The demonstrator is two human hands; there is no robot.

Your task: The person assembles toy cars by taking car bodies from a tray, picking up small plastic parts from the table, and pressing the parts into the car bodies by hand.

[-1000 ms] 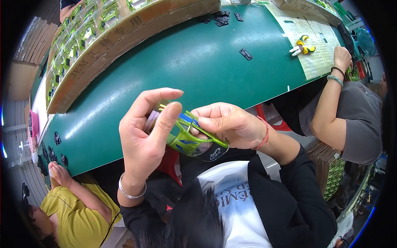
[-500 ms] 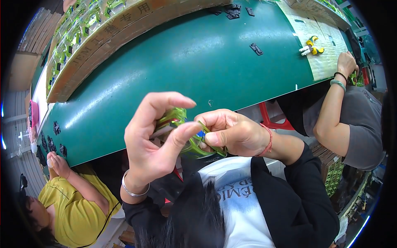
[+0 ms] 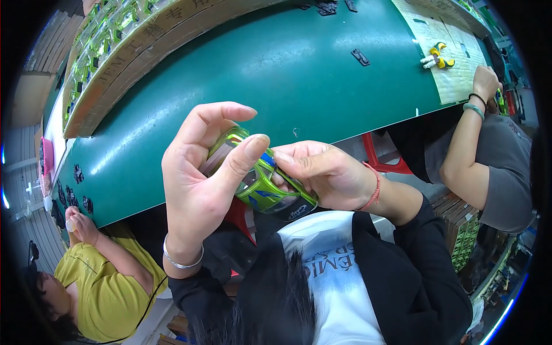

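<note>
A shiny green toy car body (image 3: 265, 192) with blue and black markings and window-like openings is held between my two hands above the table's near edge. My left hand (image 3: 198, 169) grips its left end, thumb on the near side and the fingers curled round the far side; the index finger stands off it. My right hand (image 3: 333, 172) pinches the upper right edge near a blue patch, thumb on top. Some right fingers reach inside the shell and show through an opening. Whether a smaller part is in that pinch, I cannot tell.
On the green table (image 3: 259, 75) lie a black plastic part (image 3: 360, 57) and yellow-handled pliers (image 3: 440, 56) on a paper sheet (image 3: 422, 23). A cardboard tray (image 3: 115, 75) of green shells stands at the left. Co-workers sit left, in a yellow shirt (image 3: 106, 276), and right, in grey (image 3: 506, 172).
The car body has turned, so its green side and black end now show more plainly. Both hands have shifted slightly up, and the right thumb sits higher along the edge.
</note>
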